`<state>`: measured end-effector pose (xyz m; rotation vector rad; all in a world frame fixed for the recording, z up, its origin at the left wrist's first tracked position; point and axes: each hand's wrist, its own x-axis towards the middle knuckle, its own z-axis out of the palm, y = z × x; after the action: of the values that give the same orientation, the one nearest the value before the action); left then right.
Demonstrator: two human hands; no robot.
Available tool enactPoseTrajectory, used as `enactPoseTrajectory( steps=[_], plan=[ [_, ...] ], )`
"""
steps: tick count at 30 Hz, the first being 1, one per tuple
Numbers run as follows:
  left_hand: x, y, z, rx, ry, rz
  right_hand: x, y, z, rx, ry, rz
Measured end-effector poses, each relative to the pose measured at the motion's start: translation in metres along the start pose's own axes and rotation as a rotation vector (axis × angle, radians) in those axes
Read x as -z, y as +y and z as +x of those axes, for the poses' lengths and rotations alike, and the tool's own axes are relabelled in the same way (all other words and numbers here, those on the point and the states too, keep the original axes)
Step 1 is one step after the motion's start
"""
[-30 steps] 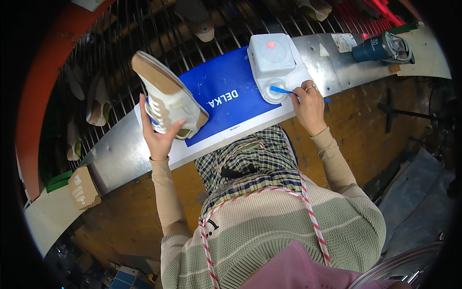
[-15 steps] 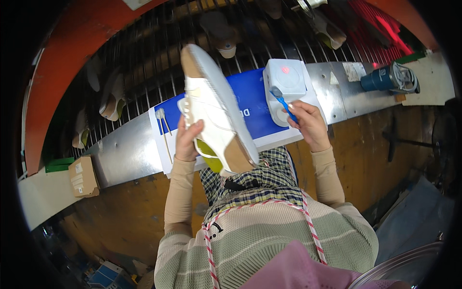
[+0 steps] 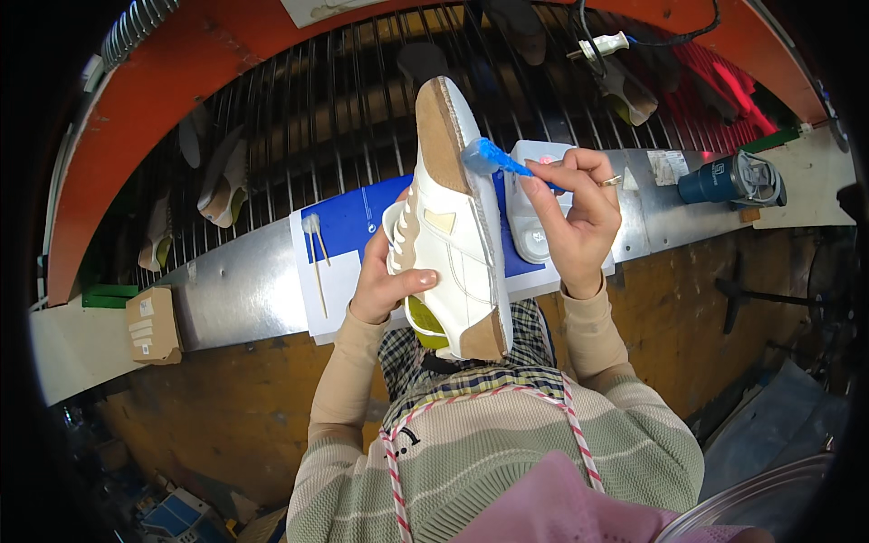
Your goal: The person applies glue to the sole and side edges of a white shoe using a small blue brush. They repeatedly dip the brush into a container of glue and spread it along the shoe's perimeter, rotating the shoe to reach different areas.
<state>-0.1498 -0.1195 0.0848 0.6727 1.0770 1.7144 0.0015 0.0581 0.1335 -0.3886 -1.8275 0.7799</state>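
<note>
A white sneaker (image 3: 466, 262) with tan toe and heel panels stands toe up, its sole turned to the right. My left hand (image 3: 385, 285) grips it at the laces and opening, where a green lining shows. Between the thumb and fingers of my right hand (image 3: 579, 213) is a small blue brush (image 3: 498, 158). Its head meets the edge of the sole near the toe; blur hides the bristles. Partly behind the right hand stands a white plastic container (image 3: 528, 217). Thin sticks with white tips (image 3: 318, 258) lie left of the shoe.
Beneath the container is a blue and white board (image 3: 339, 213) on a metal ledge (image 3: 240, 290). Beyond runs a rack of metal rods carrying several shoes (image 3: 224, 185). A blue tumbler (image 3: 715, 181) stands right, a cardboard box (image 3: 154, 328) left. A white plug (image 3: 605, 43) hangs above the rack.
The brush has moved from over the white container up and left to the sole's edge. The sneaker has shifted right and turned more upright in my left hand.
</note>
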Motion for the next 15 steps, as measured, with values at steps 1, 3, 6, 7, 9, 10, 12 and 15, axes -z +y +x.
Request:
enactPoseTrajectory(
  steps=[1, 3, 6, 7, 9, 10, 12, 15],
  plan=[
    [0.000, 0.001, 0.000, -0.023, -0.007, 0.019, 0.001, -0.001, 0.004, 0.023, 0.005, -0.027],
    [0.001, 0.001, 0.000, -0.065, -0.027, 0.067, 0.002, -0.003, 0.012, 0.076, 0.011, -0.061],
    [0.003, 0.001, 0.000, -0.121, -0.055, 0.136, 0.005, -0.009, 0.024, 0.151, 0.018, -0.099],
    [0.004, 0.000, 0.000, -0.140, -0.061, 0.150, 0.007, -0.010, 0.029, 0.190, 0.005, -0.140],
    [0.005, -0.002, -0.001, -0.164, -0.075, 0.171, 0.011, -0.014, 0.034, 0.198, -0.013, -0.181],
    [0.006, -0.003, -0.002, -0.169, -0.083, 0.177, 0.012, -0.016, 0.037, 0.192, -0.025, -0.199],
    [0.008, -0.005, -0.003, -0.166, -0.096, 0.186, 0.013, -0.017, 0.044, 0.236, -0.036, -0.223],
    [0.010, -0.006, -0.006, -0.155, -0.112, 0.208, 0.017, -0.018, 0.054, 0.261, -0.058, -0.265]
  ],
)
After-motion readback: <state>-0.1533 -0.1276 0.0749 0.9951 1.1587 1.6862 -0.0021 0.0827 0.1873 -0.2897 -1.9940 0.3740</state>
